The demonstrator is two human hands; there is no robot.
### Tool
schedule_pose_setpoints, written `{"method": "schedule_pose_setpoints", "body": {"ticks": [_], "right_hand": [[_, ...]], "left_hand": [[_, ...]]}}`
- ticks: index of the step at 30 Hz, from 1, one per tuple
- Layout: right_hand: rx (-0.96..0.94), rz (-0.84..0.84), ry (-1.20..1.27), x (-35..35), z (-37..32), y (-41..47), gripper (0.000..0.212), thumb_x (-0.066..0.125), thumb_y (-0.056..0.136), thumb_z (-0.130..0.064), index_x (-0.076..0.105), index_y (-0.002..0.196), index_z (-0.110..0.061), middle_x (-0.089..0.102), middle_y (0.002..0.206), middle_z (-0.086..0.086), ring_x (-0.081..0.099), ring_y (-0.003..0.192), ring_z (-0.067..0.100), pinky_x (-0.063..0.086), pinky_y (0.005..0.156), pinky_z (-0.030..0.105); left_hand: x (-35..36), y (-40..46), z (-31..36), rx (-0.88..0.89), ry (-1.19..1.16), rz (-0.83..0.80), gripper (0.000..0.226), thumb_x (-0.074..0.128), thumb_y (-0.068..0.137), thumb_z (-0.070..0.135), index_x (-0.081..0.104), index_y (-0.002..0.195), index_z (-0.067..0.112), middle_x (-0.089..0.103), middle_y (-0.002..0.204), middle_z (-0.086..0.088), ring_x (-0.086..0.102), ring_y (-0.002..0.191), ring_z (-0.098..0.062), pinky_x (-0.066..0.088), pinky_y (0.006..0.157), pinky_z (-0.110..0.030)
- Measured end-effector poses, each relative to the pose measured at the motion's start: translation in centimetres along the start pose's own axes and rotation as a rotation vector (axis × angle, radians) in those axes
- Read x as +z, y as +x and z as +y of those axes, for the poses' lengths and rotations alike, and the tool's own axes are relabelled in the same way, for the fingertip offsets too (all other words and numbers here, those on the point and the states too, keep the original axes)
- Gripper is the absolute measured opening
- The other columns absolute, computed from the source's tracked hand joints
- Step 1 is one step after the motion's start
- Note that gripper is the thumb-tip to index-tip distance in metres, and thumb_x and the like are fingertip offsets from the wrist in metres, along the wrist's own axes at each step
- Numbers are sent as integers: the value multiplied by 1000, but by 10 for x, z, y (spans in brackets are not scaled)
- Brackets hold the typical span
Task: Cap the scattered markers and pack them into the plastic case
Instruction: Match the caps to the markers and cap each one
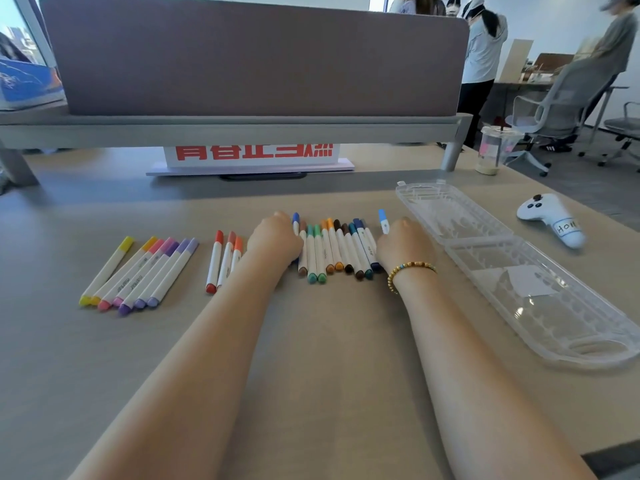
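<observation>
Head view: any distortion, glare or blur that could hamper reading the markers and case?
Head view: wide-angle bending curves the divider and stretches the forearms; light is soft and even; small glints on the clear case; markers are sharp; people in the background are blurred.

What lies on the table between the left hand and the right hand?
In the head view, a row of capped markers lies side by side between the left hand and the right hand: brown, green, orange, dark brown, teal and blue.
</observation>
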State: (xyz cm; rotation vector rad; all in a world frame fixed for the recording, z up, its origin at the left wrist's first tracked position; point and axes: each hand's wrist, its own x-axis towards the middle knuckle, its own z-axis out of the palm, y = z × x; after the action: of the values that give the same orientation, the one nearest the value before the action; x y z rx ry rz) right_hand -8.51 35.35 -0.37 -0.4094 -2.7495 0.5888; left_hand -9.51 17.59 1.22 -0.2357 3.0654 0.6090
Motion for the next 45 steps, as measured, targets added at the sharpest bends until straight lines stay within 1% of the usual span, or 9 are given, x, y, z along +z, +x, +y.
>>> {"method": "schedule_pose_setpoints", "body": {"ticks": [4, 8, 14, 21, 25, 30, 36, 40, 45], "right_hand": [[-116, 55, 95, -6, -20, -10, 24, 46, 96, -19, 52, 111, -1, 58, 106, 14, 59, 87, 27, 42, 64, 31], [-234, -76, 153, -4, -57, -30, 18, 46, 96, -22, 53, 99, -6, 54, 93, 9, 46, 74, 22, 32, 55, 26], [-288, -312, 118, 14, -103, -47, 25, 46, 95, -19, 59, 108, -2, 53, 84, 7, 48, 73, 21, 29, 49, 23], [-305, -321, -29, 20, -125, -58, 23, 58, 89, -12, 58, 110, -3, 63, 107, 11, 60, 96, 26, 43, 74, 30], [-352, -265, -60, 29, -134, -66, 24, 59, 90, -14, 57, 112, -7, 63, 107, 10, 60, 94, 24, 40, 70, 28], [-405, -198, -96, 34, -141, -75, 23, 50, 94, -14, 56, 114, -5, 62, 109, 11, 58, 102, 26, 37, 72, 28], [-430, -182, -84, 43, -141, -75, 23, 47, 94, -13, 58, 112, -5, 60, 111, 10, 58, 103, 26, 41, 87, 31], [-490, -120, -48, 48, -134, -70, 23, 43, 96, -16, 61, 108, -7, 60, 108, 9, 58, 97, 24, 37, 70, 28], [-397, 63, 65, 29, -102, -50, 21, 42, 95, -11, 62, 101, -7, 59, 105, 9, 56, 91, 25, 42, 67, 29]], "left_hand": [[-4, -5, -2, 20, 134, -36, 30, 45, 94, 13, 48, 120, -1, 63, 101, -14, 62, 81, -23, 49, 65, -28], [-12, -16, -16, 13, 256, -18, 27, 43, 95, 9, 51, 118, 0, 62, 111, -14, 63, 101, -28, 50, 85, -34], [-16, -27, -38, -12, 131, 89, 25, 37, 97, 21, 53, 104, 3, 64, 101, -14, 61, 93, -30, 38, 64, -30], [-26, -36, -77, 131, 75, 252, 33, 35, 99, 27, 59, 116, 11, 56, 117, -10, 48, 111, -25, 41, 86, -35], [-42, -43, -121, -30, 200, 321, 36, 34, 98, 25, 53, 126, 13, 46, 137, -10, 35, 127, -29, 31, 102, -39], [-42, -47, -147, -250, 263, 190, 54, 24, 96, 51, 45, 135, 20, 25, 152, -12, 18, 140, -35, 3, 113, -57], [-30, -40, -147, -253, 147, 146, 56, 17, 95, 52, 37, 141, 27, 26, 153, -10, 13, 142, -33, 6, 111, -57], [-27, -43, -136, -208, 179, 140, 57, 16, 96, 52, 40, 138, 21, 32, 150, -10, 21, 138, -34, 14, 111, -55], [-29, -43, -117, -131, 215, 150, 45, 24, 98, 42, 48, 129, 20, 40, 142, -12, 28, 135, -31, 15, 113, -53]]}}
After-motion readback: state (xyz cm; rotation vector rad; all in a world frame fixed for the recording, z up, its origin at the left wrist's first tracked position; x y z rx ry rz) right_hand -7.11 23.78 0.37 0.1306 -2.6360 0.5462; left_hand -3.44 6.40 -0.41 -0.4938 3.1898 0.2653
